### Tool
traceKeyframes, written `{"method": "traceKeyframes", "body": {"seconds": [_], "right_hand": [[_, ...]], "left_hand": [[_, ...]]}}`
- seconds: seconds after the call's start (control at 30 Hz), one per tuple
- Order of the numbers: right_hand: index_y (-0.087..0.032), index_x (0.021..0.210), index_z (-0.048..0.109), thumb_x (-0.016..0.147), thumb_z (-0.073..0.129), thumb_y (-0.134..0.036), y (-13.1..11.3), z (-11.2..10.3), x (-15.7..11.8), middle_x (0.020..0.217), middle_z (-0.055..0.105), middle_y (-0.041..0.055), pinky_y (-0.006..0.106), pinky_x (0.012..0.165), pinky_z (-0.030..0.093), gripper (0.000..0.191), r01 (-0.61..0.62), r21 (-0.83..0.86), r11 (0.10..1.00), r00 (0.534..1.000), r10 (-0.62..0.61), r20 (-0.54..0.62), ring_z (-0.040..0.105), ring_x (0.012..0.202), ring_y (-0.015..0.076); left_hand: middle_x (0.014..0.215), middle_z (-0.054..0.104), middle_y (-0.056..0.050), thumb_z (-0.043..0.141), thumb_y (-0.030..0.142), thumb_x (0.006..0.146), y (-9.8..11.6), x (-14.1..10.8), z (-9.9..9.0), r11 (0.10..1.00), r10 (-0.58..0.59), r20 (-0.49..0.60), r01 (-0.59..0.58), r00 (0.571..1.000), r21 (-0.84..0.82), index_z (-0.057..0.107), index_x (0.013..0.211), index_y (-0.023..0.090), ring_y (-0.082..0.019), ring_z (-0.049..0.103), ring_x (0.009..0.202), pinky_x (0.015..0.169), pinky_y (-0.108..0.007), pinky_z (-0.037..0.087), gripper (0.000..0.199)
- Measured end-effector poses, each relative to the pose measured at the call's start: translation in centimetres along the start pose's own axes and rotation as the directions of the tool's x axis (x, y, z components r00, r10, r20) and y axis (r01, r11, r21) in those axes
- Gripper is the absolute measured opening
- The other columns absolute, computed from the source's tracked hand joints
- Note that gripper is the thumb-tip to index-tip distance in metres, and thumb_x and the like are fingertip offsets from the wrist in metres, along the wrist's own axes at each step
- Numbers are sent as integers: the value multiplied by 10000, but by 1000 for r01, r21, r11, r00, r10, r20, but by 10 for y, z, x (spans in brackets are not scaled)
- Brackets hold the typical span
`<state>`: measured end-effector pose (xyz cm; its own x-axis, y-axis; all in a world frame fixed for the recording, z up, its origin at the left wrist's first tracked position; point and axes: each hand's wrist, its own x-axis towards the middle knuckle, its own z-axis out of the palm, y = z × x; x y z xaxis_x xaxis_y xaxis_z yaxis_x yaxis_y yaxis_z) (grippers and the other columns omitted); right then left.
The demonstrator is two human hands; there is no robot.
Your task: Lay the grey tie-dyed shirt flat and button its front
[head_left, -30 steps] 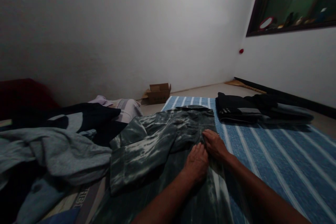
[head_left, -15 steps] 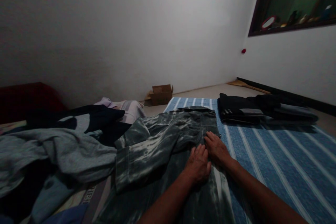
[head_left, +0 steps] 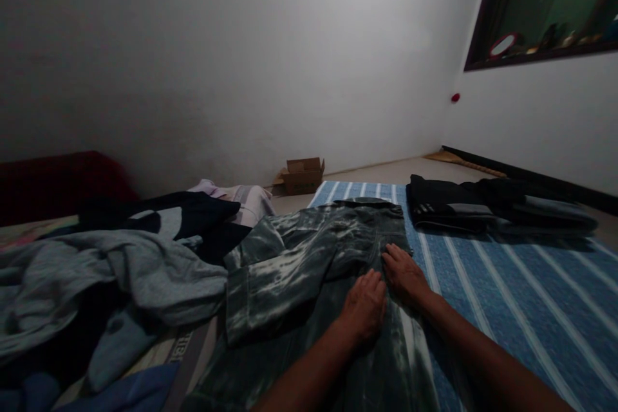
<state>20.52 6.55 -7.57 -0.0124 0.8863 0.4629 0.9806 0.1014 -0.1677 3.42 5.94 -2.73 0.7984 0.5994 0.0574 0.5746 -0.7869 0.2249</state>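
A dark grey-green jacket [head_left: 284,283] with pale streaks lies spread in front of me, one sleeve folded across its left part. My left hand [head_left: 365,304] rests on the middle of the jacket, its fingers laid on the cloth and slightly bent. Just beside it, a little farther forward, my right hand [head_left: 405,275] lies near the jacket's right edge with the fingers stretched over the fabric. Both palms face down and are hidden. I see no cloth pinched in either hand.
Under the jacket is a blue striped sheet [head_left: 502,296]. Folded dark clothes [head_left: 449,203] lie at its far right. To the left are a heaped grey garment [head_left: 145,270] and a navy one [head_left: 207,206]. A cardboard box [head_left: 304,177] stands by the wall.
The whole view has shifted slightly, so things appear a little farther right. Both hands stay on nearly the same spot of the jacket.
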Motion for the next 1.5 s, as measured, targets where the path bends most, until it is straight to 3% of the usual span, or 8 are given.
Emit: {"method": "traceKeyframes", "body": {"seconds": [0.27,0.5,0.77,1.0,1.17,1.23,1.33,1.5], "right_hand": [[-131,1089,631,883,418,-145,0,-3,2,1293,558,165,421,1045,362,297,10,-18,1000,1000,-10,2,461,1254,264],[-169,1052,650,870,444,-166,-28,-12,20,1226,607,136,401,1021,401,275,-76,133,988,997,76,9,535,1179,243],[-144,1141,627,849,515,-232,-32,13,10,1255,590,147,395,1016,417,324,-153,249,956,987,159,-6,535,1186,249],[-157,1109,616,865,503,-255,-36,5,7,1252,582,142,415,1035,392,286,-108,196,975,994,109,5,515,1193,263],[-159,1074,615,869,489,-249,-39,2,8,1227,587,149,421,1024,393,257,-76,162,984,997,75,14,520,1172,271],[-156,1073,614,873,485,-251,-39,1,8,1228,585,152,424,1027,387,256,-73,149,986,997,72,12,517,1173,275],[-156,1063,617,878,481,-252,-41,1,7,1213,592,148,418,1025,389,249,-69,136,988,997,67,24,522,1162,276],[-150,1094,610,883,478,-240,-43,-2,7,1224,590,141,402,1039,376,265,-80,98,992,997,78,24,518,1172,274]], "left_hand": [[1439,437,-133,409,240,934,-2,-4,4,999,0,8,0,1000,-34,468,1284,134,-252,315,1387,1148,-449,276,371],[1396,477,-137,496,164,840,-4,-6,0,994,43,-15,-44,999,-104,474,1283,129,-234,380,1336,1149,-416,257,445],[1090,651,-89,470,177,876,-5,-17,-9,986,101,-57,-108,993,-124,623,946,169,-219,560,1086,1020,-390,409,169],[1090,682,-71,410,216,913,-20,-47,-51,960,68,-207,-121,976,-254,639,982,181,-176,617,1048,960,-293,471,242],[1080,680,-50,384,235,925,-71,-58,-109,968,-239,-299,202,924,-150,638,994,203,-175,616,1034,945,-294,463,265],[1136,652,-82,414,199,899,-98,-59,-124,934,-349,-235,356,907,-16,613,1059,176,-198,593,1080,958,-309,444,256],[1237,590,-144,467,177,858,-131,-58,-134,829,-515,-91,522,852,199,567,1142,135,-256,536,1171,985,-363,405,304],[1238,590,-172,493,198,833,-148,-54,-130,754,-622,53,579,781,311,547,1156,138,-299,544,1148,928,-409,402,333]]}}
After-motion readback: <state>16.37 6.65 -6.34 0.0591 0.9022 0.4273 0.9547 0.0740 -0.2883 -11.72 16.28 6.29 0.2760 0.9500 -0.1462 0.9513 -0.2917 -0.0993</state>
